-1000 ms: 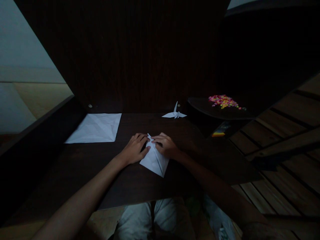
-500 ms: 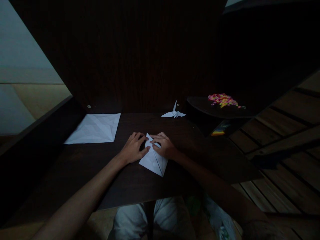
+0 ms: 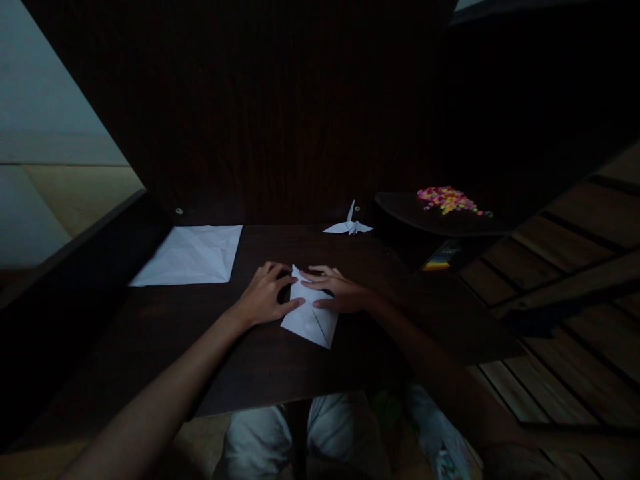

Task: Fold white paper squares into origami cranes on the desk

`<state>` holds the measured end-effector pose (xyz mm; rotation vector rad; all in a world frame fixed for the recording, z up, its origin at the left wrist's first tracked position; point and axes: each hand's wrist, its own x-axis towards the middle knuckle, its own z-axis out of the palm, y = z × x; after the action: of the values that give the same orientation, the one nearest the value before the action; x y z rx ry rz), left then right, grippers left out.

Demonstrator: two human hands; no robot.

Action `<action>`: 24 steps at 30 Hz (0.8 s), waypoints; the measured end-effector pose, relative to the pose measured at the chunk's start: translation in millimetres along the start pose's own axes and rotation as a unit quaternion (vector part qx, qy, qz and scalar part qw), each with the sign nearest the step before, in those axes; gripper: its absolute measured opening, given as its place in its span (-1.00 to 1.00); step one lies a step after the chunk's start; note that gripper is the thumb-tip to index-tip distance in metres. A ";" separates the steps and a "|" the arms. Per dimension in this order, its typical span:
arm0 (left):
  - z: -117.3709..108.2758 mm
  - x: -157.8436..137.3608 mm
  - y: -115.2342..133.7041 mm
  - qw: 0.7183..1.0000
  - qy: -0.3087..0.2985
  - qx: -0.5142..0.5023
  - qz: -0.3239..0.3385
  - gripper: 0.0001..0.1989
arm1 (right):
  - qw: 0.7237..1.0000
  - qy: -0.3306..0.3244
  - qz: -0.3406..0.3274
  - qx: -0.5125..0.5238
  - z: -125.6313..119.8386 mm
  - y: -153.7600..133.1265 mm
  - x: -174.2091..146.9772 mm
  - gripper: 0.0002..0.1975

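A piece of folded white paper (image 3: 311, 319) lies on the dark tabletop in front of me, with a narrow tip at the far end and a crease running to its near corner. My left hand (image 3: 270, 293) grips its left edge, thumb on the paper and fingertips at the upper edge. From the other side my right hand (image 3: 340, 290) lies over the upper right part, fingers stretched out and apart, thumb resting near the middle crease. The fingers hide part of the right edge.
A creased white paper sheet (image 3: 195, 257) lies at the back left. An origami crane (image 3: 352, 227) stands by the back panel. Small colourful pieces (image 3: 450, 200) are heaped on a curved dark shelf (image 3: 400, 213) at the right. A raised board (image 3: 75, 247) borders the left side.
My right hand has shifted slightly right, its fingers straighter and more spread. The left thumb has moved a little inward, and the folded paper has turned and shifted slightly.
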<state>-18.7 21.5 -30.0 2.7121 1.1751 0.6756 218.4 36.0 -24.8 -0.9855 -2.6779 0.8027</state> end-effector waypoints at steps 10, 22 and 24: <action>0.9 0.6 -4.7 1.000 0.006 0.008 -0.029 -0.43 | 0.995 0.077 0.052 -0.038 10.5 0.7 4.5 -0.35; -0.2 1.4 -3.2 1.000 0.008 0.013 0.011 -0.75 | 0.966 0.225 -0.081 -0.095 24.0 -1.5 11.2 -0.82; -0.8 0.9 -3.9 1.000 0.000 0.004 0.021 -0.75 | 0.967 0.215 -0.086 -0.103 22.3 -1.2 10.1 -0.81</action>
<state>-21.1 24.8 -30.0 2.7492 1.1268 0.6775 202.5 32.2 -43.0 -0.8362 -2.4480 0.2404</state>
